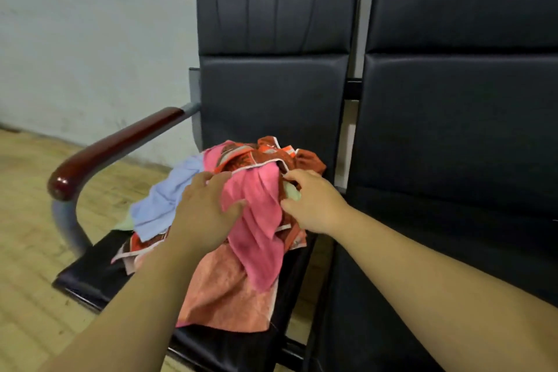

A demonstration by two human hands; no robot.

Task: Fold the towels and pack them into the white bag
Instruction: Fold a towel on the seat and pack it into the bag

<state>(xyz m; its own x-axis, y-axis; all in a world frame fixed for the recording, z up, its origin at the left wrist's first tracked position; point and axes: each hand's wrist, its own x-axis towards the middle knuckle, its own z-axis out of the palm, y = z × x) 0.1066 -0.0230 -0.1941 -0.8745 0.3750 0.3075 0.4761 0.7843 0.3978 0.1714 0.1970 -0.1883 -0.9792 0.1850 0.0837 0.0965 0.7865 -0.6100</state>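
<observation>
Our left hand [205, 208] lies flat on top of the towel heap, its fingers stretched out and slightly spread and its thumb resting against the pink towel [256, 220]. It is relaxed and grips nothing. Our right hand [314, 202] is just to the right of it, at the pink towel's right edge. Its fingers are curled in toward the cloth and its thumb points left. We cannot tell whether it has pinched a fold or is only touching it. A pale green scrap of cloth [292, 193] shows between that thumb and the fingers.

The pink towel runs between our two hands and hangs down toward us over a peach towel [229, 290], which spills over the near edge of the seat. Left of our left hand a light blue towel [166, 199] lies crumpled. At the far side of the heap there is an orange-red patterned towel [268, 157] with white edging. All the towels are unfolded and jumbled together.

The whole heap sits on the black seat [90, 275] of the left chair, close to its dark padded backrest [271, 85]. A red-brown armrest [114, 142] curves along the left side of that chair. A second black chair [453, 130] stands just beside it on the right. To the left is the wooden floor [30, 236], with a pale wall [90, 39] at the far side.
</observation>
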